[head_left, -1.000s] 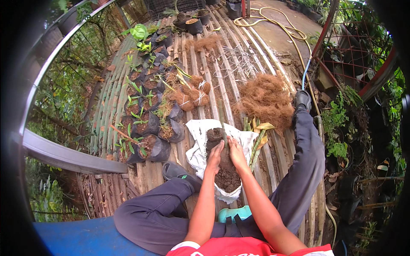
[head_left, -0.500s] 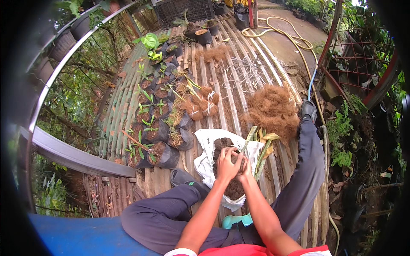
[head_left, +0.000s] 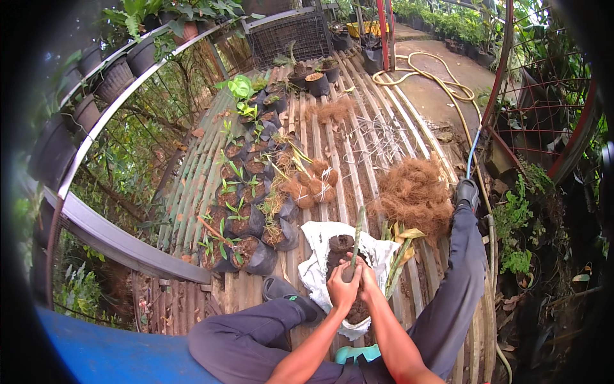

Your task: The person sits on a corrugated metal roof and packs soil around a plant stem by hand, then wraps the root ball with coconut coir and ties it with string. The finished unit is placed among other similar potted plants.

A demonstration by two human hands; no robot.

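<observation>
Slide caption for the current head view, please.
Left hand and right hand cup the lower end of a green leaf above a white sack with dark soil, brown fibre beyond.

Rough, matt soil [head_left: 359, 312]; creased plastic-looking sack [head_left: 313, 248]

We record: one green cutting [head_left: 357, 234], lower end clasped between left hand [head_left: 343, 287] and right hand [head_left: 366, 280]; white sack [head_left: 313, 249] beneath, bearing dark soil [head_left: 341, 243]; brown fibre heap [head_left: 414, 195]

Left clog [head_left: 279, 289]: a small green mark [head_left: 293, 298] is seen on the dark upper, too small to be read.
White sack [head_left: 313, 255]: no lettering can be made out.
Black plant bags [head_left: 262, 258]: no labels or numbers can be read.
</observation>
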